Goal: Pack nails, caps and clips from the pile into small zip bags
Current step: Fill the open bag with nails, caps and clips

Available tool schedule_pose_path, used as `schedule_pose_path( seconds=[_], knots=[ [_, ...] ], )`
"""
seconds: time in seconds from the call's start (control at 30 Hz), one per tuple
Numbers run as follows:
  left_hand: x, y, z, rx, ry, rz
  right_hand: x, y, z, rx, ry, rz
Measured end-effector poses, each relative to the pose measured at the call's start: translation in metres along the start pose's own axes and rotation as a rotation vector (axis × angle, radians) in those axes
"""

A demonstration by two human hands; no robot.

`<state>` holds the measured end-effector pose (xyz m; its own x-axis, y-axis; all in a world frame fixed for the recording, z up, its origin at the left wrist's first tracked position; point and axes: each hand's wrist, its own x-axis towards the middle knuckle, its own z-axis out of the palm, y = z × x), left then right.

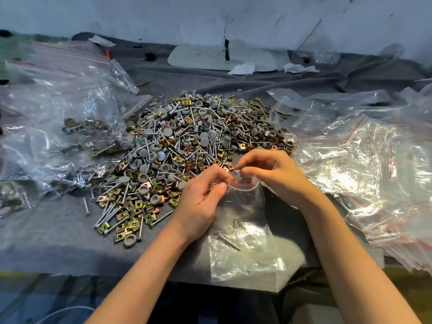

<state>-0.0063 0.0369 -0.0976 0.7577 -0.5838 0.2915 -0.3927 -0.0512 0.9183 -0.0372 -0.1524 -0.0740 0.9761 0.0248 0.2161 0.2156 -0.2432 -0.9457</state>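
Head view: left hand (203,197) and right hand (268,169) pinch the bag (243,253) top; few nails (230,240) inside, some full bags (77,129), big pile (187,146) not packed yet.

Likely a small packing workshop, hardware pile (198,146), stacked zip bags (374,160), scuffed wall (233,15)

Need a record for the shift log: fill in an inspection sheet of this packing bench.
Surface: grey felt cloth, creased at the back.
Job's things: pile of mixed parts in the middle; small zip bag in front of it, a few nails inside; filled bags on the left; empty bags stacked on the right.
Clutter: crumpled paper and a flat white sheet near the wall.
Hands: left hand pinches the bag's mouth; right hand pinches there too, perhaps holding a small part.
Cables: thin white cord at bottom left.
Surroundings: scuffed white wall behind.
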Motion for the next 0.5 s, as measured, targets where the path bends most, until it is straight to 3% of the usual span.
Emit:
schedule_pose_path(
  seconds=[0.27,0.5],
  knots=[
    [0.0002,0.0024,-0.0004,0.058,-0.018,0.010,-0.0050,-0.0045,-0.0035,0.296,-0.086,0.060],
    [-0.0007,0.0019,-0.0004,0.065,-0.016,0.014,-0.0065,-0.0065,-0.0035,0.352,-0.114,0.093]
  ],
)
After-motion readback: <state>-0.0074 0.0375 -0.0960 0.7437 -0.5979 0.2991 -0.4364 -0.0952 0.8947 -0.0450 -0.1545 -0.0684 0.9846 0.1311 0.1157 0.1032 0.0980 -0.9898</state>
